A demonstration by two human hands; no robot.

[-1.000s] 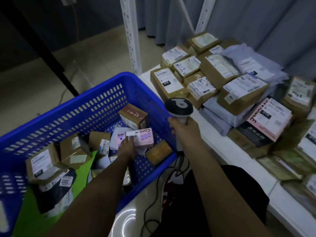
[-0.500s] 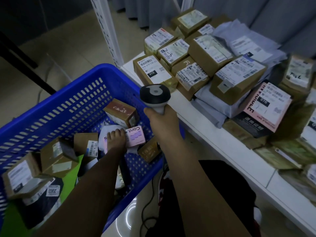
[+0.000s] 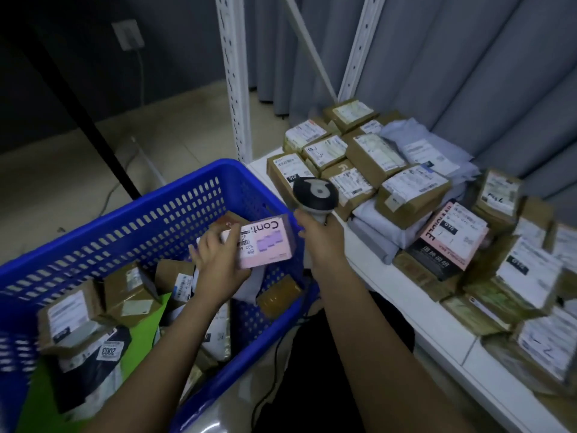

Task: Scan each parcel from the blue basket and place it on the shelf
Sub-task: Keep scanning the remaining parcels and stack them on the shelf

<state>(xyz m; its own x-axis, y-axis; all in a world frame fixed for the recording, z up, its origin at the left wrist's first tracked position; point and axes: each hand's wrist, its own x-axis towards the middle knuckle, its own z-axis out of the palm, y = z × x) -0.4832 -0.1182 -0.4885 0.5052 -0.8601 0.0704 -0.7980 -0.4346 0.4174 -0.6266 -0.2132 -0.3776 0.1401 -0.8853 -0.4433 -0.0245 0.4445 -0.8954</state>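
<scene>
My left hand (image 3: 215,264) grips a pink box (image 3: 265,242) with a white label and holds it lifted above the blue basket (image 3: 162,210), label side up. My right hand (image 3: 318,235) holds a grey and black handheld scanner (image 3: 315,193) just right of the box, its head above the basket's right rim. Several brown cardboard parcels (image 3: 128,295) and dark mailer bags lie in the basket. The white shelf (image 3: 437,332) on the right carries many labelled parcels (image 3: 406,195).
White perforated shelf uprights (image 3: 234,76) rise behind the basket. A grey curtain (image 3: 452,57) hangs behind the shelf. A black cable (image 3: 271,364) trails down from the scanner between basket and shelf. A black pole (image 3: 78,114) slants at the left.
My left hand has lifted the pink box up out of the basket's pile. The scanner hand has stayed beside it while the view tilted upward.
</scene>
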